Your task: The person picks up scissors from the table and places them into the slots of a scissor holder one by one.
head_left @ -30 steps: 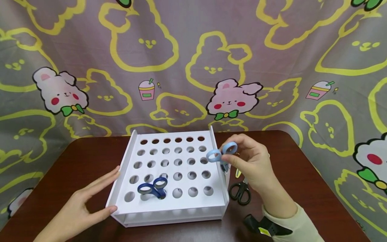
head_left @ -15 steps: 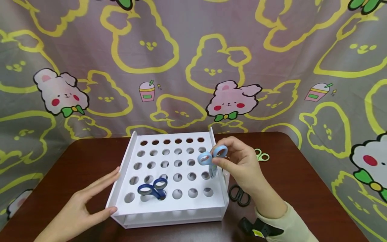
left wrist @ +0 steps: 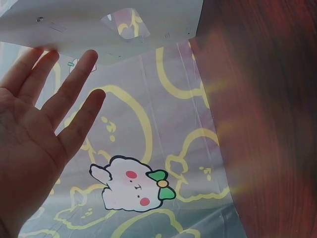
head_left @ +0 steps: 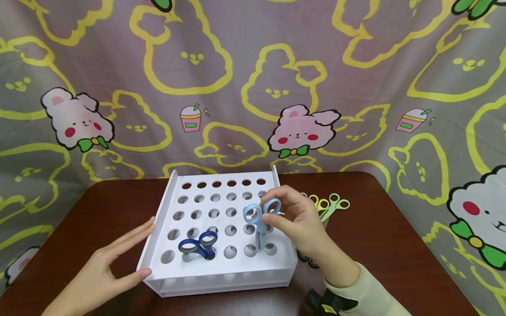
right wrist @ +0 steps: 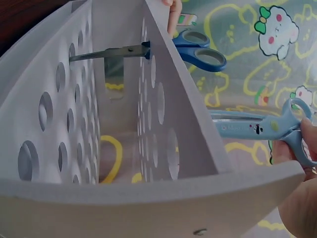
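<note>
A white rack (head_left: 221, 271) with rows of round holes stands on the table. My left hand (head_left: 96, 272) touches its left side with fingers and thumb spread; the left wrist view shows the fingers mostly straight. Dark blue scissors (head_left: 202, 249) sit in a front hole, handles up; in the right wrist view their blades pass down to the lower holed board. My right hand (head_left: 296, 219) pinches light blue scissors (right wrist: 262, 128) by the handles. Their blades point down over the front right holes, and the right wrist view shows the tips hidden behind the rack's side edge.
Right of the rack lie green scissors (head_left: 336, 204) and yellow scissors (head_left: 323, 204). Black scissors (head_left: 308, 260) are partly hidden behind my right wrist. The brown table (head_left: 387, 254) meets a patterned cloth (head_left: 245, 52) at the back.
My right hand has carried the light blue scissors left and toward me, from the rack's right side to over its front right holes. The left hand stays put.
</note>
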`<state>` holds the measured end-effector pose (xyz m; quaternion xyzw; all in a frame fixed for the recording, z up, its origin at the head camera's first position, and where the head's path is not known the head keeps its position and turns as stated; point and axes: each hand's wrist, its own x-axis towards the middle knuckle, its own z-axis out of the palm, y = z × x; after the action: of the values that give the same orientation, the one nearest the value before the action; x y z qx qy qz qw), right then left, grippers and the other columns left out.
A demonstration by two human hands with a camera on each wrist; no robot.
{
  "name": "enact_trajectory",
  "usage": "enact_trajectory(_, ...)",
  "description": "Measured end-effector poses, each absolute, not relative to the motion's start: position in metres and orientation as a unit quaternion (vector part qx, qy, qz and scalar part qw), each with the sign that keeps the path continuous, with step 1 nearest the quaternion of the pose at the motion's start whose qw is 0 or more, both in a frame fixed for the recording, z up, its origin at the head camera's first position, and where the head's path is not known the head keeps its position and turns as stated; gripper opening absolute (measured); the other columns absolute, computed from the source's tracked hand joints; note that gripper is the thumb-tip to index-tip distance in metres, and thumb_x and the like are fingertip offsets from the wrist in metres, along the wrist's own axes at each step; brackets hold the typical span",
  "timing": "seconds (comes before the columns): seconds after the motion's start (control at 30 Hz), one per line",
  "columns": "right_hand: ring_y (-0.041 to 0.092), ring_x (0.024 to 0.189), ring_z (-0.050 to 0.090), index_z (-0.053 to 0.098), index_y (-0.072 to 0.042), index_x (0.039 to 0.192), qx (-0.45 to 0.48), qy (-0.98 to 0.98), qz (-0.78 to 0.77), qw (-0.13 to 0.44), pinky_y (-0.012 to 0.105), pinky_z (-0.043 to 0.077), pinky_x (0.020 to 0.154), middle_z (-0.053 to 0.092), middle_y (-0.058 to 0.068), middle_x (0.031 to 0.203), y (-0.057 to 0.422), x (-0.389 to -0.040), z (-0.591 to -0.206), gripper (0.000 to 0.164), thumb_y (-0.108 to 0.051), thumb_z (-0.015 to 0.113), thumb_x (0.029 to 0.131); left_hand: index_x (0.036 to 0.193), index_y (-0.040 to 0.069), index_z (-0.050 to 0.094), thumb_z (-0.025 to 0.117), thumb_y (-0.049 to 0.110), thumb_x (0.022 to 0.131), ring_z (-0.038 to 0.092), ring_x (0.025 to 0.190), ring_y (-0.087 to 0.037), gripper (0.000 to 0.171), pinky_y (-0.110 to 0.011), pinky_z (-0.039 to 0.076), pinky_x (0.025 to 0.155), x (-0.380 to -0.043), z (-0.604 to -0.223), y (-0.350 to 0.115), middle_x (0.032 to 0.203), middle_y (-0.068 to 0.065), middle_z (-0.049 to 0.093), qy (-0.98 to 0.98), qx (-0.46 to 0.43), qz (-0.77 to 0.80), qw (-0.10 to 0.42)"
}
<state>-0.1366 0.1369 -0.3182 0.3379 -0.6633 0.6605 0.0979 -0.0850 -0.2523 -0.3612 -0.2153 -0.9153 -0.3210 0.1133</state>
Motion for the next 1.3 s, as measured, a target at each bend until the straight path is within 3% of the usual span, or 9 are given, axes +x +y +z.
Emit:
enact_trajectory(0.23,0.005,0.079,0.062,0.062,0.004,0.101,0.346,-0.663,0.659,0.078,0.023,0.055,0.062,0.068,-0.006,0.091,0.132,-0.137,-0.323,0.019,0.001,0.072,0.086,0.147,0.020,0.050,0.089,0.013,0.071,0.033,0.138,0.016,0.086,0.004,0.024,0.099,-0.085,-0.363,-0.253,0.156,0.008,0.044,-0.904,-0.237,-0.331,0.130)
enact_trajectory(0.47,0.004,0.079,0.060,0.066,0.002,0.100,0.362,-0.708,0.603,0.063,0.023,0.055,0.064,0.065,0.016,0.092,0.130,-0.138,-0.327,0.015,0.003,0.071,0.086,0.145,0.016,0.053,0.089,0.007,0.069,0.038,0.139,0.009,0.085,0.000,0.027,0.104,-0.090,-0.363,-0.251,0.154,-0.001,0.048,-0.892,-0.258,-0.338,0.152)
enact_trajectory(0.77,0.005,0.089,0.062,0.070,-0.004,0.104,0.351,-0.768,0.535,-0.011,0.028,0.059,0.076,0.070,0.012,0.102,0.126,-0.135,-0.324,0.017,-0.002,0.072,0.087,0.145,0.014,0.053,0.088,0.004,0.070,0.037,0.140,0.009,0.083,-0.001,0.026,0.105,-0.088,-0.365,-0.252,0.154,-0.002,0.048,-0.888,-0.261,-0.344,0.157)
enact_trajectory(1.2,0.008,0.095,0.062,0.069,-0.011,0.100,0.371,-0.806,0.456,-0.072,0.027,0.057,0.086,0.070,0.002,0.098,0.128,-0.141,-0.317,0.014,-0.005,0.073,0.088,0.146,0.016,0.051,0.086,0.006,0.073,0.035,0.141,0.009,0.082,0.000,0.025,0.106,-0.090,-0.366,-0.253,0.155,-0.004,0.046,-0.890,-0.255,-0.346,0.153)
enact_trajectory(1.3,0.008,0.092,0.061,0.069,-0.012,0.099,0.374,-0.810,0.444,-0.088,0.025,0.056,0.082,0.070,0.001,0.096,0.129,-0.140,-0.317,0.013,-0.005,0.073,0.088,0.146,0.015,0.051,0.086,0.006,0.073,0.035,0.141,0.010,0.082,-0.001,0.025,0.106,-0.088,-0.368,-0.253,0.155,-0.006,0.046,-0.890,-0.256,-0.348,0.149)
